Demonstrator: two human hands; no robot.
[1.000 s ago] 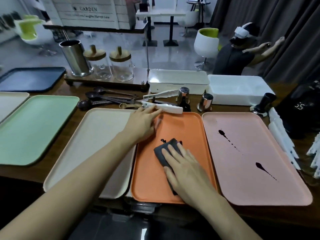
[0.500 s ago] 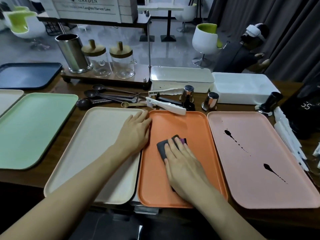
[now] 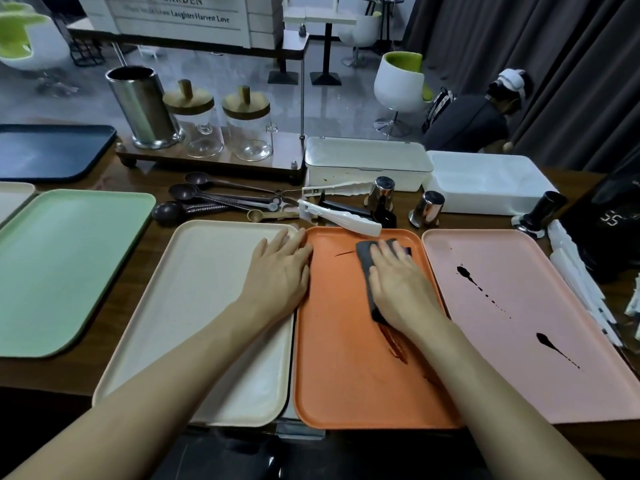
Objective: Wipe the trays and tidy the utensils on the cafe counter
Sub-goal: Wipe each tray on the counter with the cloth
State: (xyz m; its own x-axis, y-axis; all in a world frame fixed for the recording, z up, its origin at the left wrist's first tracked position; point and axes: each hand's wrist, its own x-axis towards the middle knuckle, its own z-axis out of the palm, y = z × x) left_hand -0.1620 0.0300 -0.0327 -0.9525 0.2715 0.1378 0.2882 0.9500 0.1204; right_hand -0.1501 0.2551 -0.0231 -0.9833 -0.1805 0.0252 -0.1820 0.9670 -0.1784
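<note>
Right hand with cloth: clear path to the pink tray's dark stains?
Probably yes. The right hand presses the cloth on the orange tray, directly beside the pink tray; nothing blocks the stains.

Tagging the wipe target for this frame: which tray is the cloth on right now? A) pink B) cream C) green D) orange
D: the right hand presses the dark cloth flat on the orange tray, near its far end. The pink tray beside it has dark spills but no cloth.
</note>
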